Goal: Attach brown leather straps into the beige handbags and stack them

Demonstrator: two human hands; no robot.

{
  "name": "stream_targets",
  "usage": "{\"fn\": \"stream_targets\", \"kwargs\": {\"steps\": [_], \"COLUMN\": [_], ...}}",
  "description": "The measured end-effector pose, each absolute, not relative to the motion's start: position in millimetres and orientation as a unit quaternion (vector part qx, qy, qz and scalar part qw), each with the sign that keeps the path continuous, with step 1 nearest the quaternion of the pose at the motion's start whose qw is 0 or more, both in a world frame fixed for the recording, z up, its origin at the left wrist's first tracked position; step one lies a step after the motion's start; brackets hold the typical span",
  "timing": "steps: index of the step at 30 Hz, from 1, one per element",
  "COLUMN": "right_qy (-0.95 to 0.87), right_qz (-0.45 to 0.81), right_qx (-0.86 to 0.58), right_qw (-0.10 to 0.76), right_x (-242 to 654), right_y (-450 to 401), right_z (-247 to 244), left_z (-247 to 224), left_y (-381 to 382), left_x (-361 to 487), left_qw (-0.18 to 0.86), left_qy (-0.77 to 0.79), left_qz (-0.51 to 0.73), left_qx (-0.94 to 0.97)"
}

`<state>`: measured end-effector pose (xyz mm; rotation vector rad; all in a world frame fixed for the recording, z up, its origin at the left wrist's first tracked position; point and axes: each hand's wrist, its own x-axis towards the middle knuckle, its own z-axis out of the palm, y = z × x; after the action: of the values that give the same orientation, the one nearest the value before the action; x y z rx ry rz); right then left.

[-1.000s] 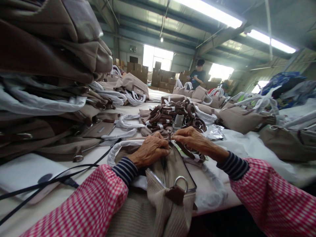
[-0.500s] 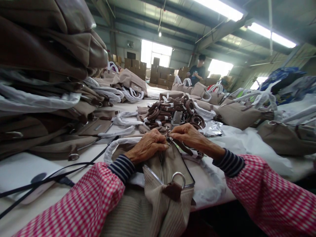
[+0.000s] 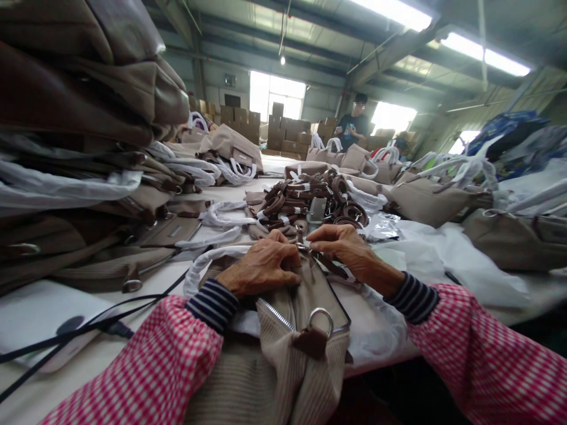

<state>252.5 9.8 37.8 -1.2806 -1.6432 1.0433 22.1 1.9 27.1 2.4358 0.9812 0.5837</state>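
Observation:
A beige ribbed handbag (image 3: pixel 305 366) lies lengthwise before me, its zip opening spread. On its near end stands a silver D-ring (image 3: pixel 321 321) on a brown leather tab (image 3: pixel 311 344). My left hand (image 3: pixel 266 264) is closed on the bag's far end, fingers bent over the edge. Facing it, my right hand (image 3: pixel 349 252) pinches at a small metal clasp (image 3: pixel 303 247) by the far end. A brown leather strap (image 3: pixel 332 267) runs under the right hand. The fingertips partly hide the clasp, and its exact fastening cannot be made out.
Brown straps (image 3: pixel 305 198) lie heaped just beyond the bag. A tall stack of handbags (image 3: pixel 88 77) rises at left, above a white device (image 3: pixel 39 319) with black cables. More wrapped bags (image 3: pixel 436 198) stand at right. A person (image 3: pixel 353 127) stands far back near cartons (image 3: pixel 287 133).
My right fingers have lowered slightly and straightened toward the clasp. My left thumb has moved down along the bag. The view has shifted a little; the bag stays in place.

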Motion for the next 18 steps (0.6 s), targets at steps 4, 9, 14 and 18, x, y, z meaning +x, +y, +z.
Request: {"fn": "stream_targets", "kwargs": {"steps": [4,9,14,18], "right_qy": [-0.546,-0.515,-0.656,-0.768], "right_qz": [0.487,0.515,0.444,0.377], "right_qx": [-0.481,-0.441,-0.409,-0.387], "right_qw": [0.483,0.525,0.453,0.344], "right_x": [254.4,250.3,244.7,242.2], "right_y": [11.7,12.3,8.7,7.4], "right_z": [30.8,34.9,40.4,36.1], "left_z": [32.3,29.6,26.8,24.2], "left_y": [3.1,8.4,12.0,13.4], "left_x": [14.8,14.9,15.5,14.3], "left_qw": [0.265,0.26,0.264,0.295], "left_qy": [0.35,0.374,0.388,0.379], "left_qz": [0.212,0.245,0.304,0.344], "left_qx": [0.873,0.856,0.829,0.807]}}
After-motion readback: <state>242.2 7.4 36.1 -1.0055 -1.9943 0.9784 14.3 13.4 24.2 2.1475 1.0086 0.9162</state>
